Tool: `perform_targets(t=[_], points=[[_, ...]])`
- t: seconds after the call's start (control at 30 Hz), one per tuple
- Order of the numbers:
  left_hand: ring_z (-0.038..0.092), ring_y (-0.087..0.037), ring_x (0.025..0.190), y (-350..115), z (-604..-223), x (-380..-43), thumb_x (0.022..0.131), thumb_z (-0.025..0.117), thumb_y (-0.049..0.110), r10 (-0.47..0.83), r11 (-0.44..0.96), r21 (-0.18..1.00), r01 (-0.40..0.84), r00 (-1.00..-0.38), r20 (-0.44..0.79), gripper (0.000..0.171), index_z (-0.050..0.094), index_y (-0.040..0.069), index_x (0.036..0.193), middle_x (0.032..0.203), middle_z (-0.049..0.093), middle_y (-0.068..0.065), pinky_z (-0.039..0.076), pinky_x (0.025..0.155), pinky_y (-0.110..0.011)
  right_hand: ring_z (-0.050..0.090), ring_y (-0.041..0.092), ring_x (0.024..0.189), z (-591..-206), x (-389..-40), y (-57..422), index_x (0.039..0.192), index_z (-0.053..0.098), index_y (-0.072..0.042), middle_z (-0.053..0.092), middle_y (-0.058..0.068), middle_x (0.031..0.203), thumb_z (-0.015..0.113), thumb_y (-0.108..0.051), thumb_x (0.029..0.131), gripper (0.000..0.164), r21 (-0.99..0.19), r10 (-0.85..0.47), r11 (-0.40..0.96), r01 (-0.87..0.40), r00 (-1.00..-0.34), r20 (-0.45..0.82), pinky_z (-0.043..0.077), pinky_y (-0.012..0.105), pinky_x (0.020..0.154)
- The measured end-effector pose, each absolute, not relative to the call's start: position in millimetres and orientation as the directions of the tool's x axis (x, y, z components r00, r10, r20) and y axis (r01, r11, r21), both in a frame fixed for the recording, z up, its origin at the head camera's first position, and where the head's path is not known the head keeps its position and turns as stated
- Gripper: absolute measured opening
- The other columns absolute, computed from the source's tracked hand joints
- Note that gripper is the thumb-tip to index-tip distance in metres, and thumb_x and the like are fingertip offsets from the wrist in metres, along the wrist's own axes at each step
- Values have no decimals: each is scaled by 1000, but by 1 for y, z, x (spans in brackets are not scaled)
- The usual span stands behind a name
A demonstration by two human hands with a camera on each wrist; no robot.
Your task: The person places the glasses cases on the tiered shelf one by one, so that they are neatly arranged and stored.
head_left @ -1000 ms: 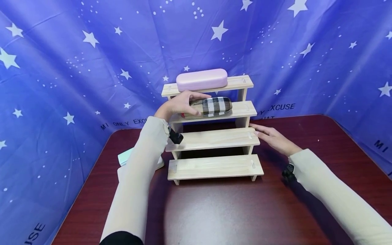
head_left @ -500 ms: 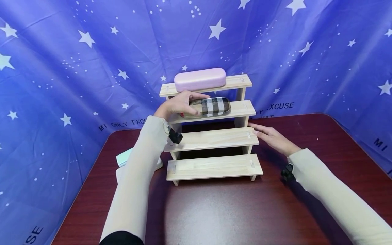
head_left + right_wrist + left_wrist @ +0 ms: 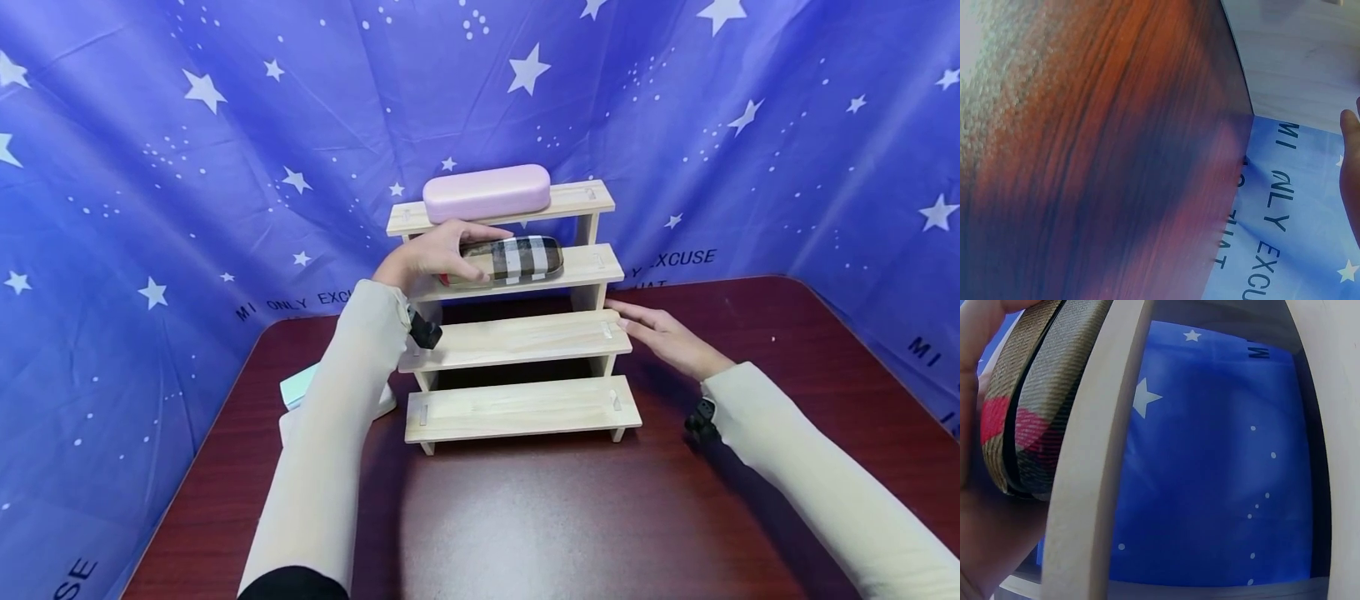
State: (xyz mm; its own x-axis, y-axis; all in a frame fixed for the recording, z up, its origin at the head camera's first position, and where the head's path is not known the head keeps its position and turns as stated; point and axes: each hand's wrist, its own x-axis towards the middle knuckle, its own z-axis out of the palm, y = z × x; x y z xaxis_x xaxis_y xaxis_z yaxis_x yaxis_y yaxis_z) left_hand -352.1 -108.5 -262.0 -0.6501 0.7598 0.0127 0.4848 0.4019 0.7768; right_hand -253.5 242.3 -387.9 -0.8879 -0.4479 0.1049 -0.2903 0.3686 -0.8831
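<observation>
A plaid glasses case lies lengthwise on the second-highest step of a stepped wooden display rack. My left hand grips its left end, thumb in front and fingers over the top. In the left wrist view, the case shows a dark seam and a red patch behind a wooden board. My right hand touches the rack's right side with straight fingers, near the second-lowest step. On the top step rests a pink glasses case.
Left of the rack, a mint-green object and a white object lie partly hidden behind my left sleeve. The rack stands on a dark red wooden table. A blue star-patterned curtain hangs close behind it.
The whole head view shifts slightly to the left. Both hands, the plaid glasses case and the rack keep their places relative to each other.
</observation>
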Motion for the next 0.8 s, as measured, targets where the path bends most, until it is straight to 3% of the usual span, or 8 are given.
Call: perform_targets(t=[0.23,0.47,0.63,0.8], points=[[49,-11,103,-110,-257,-351,73,79,10,756,443,747,495,-654,-15,71,50,12,138,132,55,-3,40,90,-25,32,22,134,-389,-255,243,146,34,-5,38,18,146,42,-28,101,51,-880,-440,380,-286,-892,99,22,55,107],[41,-13,130,-112,-256,-348,74,77,2,773,346,804,483,-633,47,71,46,2,138,142,46,-8,31,106,-24,30,28,134,-390,-255,241,145,35,-5,38,18,146,42,-28,101,51,-880,-435,381,-282,-895,98,21,55,107],[43,-23,131,-116,-254,-345,74,73,-8,786,234,855,462,-608,113,70,43,-6,137,140,44,-20,31,107,-26,29,29,135,-387,-252,240,146,34,-5,37,19,146,43,-28,101,51,-873,-430,400,-279,-898,91,22,56,107],[43,-21,130,-126,-251,-339,75,74,-6,778,230,835,499,-610,150,68,45,-4,136,139,46,-21,34,105,-28,27,32,135,-385,-251,240,145,34,-4,37,19,146,44,-27,101,51,-875,-424,400,-272,-901,86,21,57,107]])
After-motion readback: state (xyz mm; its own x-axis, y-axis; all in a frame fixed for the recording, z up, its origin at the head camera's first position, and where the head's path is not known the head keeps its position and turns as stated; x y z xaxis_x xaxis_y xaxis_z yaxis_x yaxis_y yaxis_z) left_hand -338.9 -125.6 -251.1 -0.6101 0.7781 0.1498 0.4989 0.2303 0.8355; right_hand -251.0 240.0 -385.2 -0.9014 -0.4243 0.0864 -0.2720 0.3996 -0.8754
